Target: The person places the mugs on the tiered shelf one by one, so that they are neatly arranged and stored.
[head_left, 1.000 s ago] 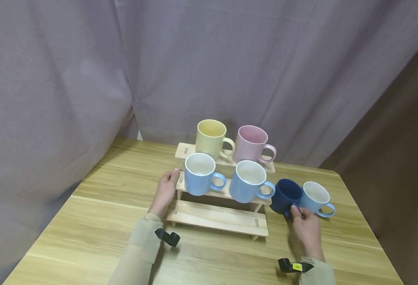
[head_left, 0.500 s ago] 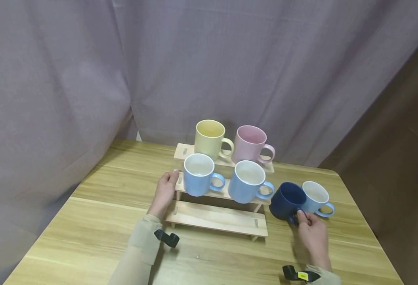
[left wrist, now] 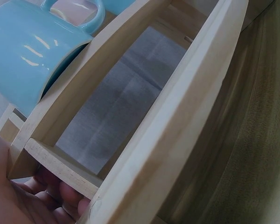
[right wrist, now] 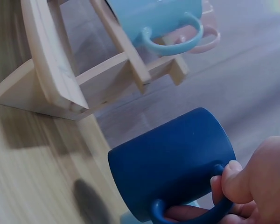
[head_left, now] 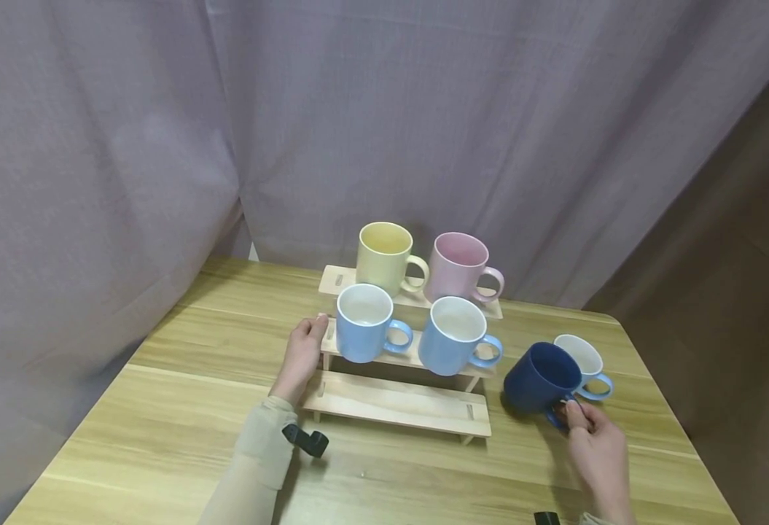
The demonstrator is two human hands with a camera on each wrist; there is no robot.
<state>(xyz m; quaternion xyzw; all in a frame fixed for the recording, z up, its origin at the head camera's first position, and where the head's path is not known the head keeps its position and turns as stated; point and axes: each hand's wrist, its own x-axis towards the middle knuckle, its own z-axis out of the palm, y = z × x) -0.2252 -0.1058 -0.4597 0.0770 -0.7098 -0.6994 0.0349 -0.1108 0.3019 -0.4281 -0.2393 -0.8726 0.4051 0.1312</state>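
yellow mug (head_left: 384,257), pink mug (head_left: 459,267), curtain (head_left: 161,109)

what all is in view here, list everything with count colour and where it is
wooden rack: one, pale wood, three stepped shelves, middle of the table
yellow mug: one, pale yellow, top shelf, left
pink mug: one, pale pink, top shelf, right
light blue mugs on the rack: two, middle shelf, side by side
light blue mug on the table: one, right of the rack, behind the dark mug
dark blue mug: one, navy, tilted, right of the rack
table: one, light wood grain
curtain: greyish purple, behind the table
left hand: holds the rack's left end
right hand: grips the dark blue mug's handle
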